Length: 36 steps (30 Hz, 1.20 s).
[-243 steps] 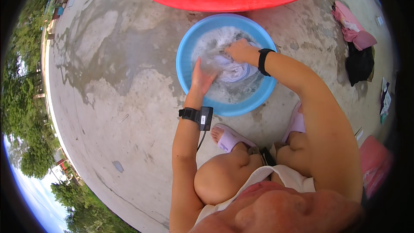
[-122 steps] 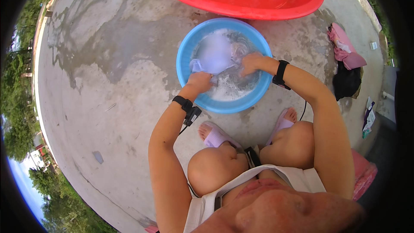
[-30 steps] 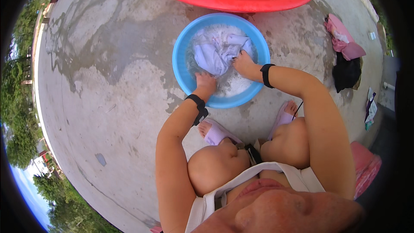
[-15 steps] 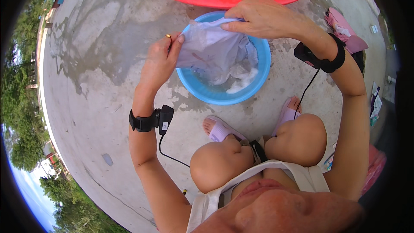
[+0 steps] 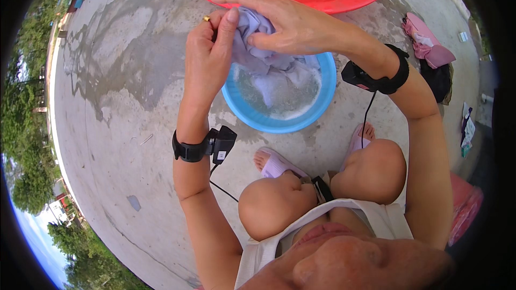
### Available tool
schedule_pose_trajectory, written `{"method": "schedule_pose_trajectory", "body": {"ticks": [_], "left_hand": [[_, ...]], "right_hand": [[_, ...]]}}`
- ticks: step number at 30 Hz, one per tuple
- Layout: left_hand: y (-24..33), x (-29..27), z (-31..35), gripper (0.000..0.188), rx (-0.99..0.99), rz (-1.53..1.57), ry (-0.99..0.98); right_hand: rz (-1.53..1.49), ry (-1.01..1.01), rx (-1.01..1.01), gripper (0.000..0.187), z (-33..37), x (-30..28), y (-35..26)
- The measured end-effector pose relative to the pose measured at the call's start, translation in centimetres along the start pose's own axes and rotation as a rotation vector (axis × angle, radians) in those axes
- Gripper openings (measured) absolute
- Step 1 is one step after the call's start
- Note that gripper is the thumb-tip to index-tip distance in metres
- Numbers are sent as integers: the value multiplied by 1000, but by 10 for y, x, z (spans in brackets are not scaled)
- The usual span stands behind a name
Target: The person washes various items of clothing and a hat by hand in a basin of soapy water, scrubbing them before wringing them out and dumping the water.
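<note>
A wet, pale lavender cloth (image 5: 251, 28) is bunched up between my two hands, and its lower part trails into soapy water. My left hand (image 5: 210, 43) grips the bunch on its left side, thumb up, with a gold ring on one finger. Across the top, my right hand (image 5: 287, 24) clasps the same cloth, fingers stretched toward the left and thumb pressed on the near side. Below them stands a round blue basin (image 5: 279, 125), with suds around the submerged cloth.
A large red tub (image 5: 328, 5) stands just beyond the basin. At the right lie a pink cap-like item (image 5: 430, 43) and a dark cloth (image 5: 436, 80). A pink plastic bag (image 5: 463, 209) is near my right elbow. Wet patches mark the concrete floor (image 5: 129, 75).
The cloth was spread out between my hands; now it is gathered into a bunch. My right hand has moved left toward my left hand, and more suds show in the basin.
</note>
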<state>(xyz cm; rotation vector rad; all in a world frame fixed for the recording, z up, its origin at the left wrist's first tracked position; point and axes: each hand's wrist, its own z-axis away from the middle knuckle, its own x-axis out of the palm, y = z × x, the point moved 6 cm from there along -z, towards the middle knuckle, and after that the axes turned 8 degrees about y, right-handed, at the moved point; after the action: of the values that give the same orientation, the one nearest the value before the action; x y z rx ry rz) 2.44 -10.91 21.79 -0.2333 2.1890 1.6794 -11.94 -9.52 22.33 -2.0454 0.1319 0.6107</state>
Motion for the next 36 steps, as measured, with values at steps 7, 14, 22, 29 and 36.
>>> {"method": "schedule_pose_trajectory", "body": {"ticks": [7, 14, 22, 29, 36], "left_hand": [[-152, 90, 63, 32, -326, 202, -367], [-139, 64, 57, 92, 36, -124, -184], [-182, 114, 44, 39, -180, 327, -44], [-189, 59, 47, 16, -490, 718, 164], [-98, 51, 30, 15, -440, 610, 76]], "right_hand": [[131, -317, 513, 37, 88, 89, 165], [-111, 17, 213, 18, -10, 7, 12], [-718, 438, 1, 20, -30, -74, -60], [-593, 589, 376, 29, 71, -131, 22], [78, 105, 400, 25, 106, -24, 106]]}}
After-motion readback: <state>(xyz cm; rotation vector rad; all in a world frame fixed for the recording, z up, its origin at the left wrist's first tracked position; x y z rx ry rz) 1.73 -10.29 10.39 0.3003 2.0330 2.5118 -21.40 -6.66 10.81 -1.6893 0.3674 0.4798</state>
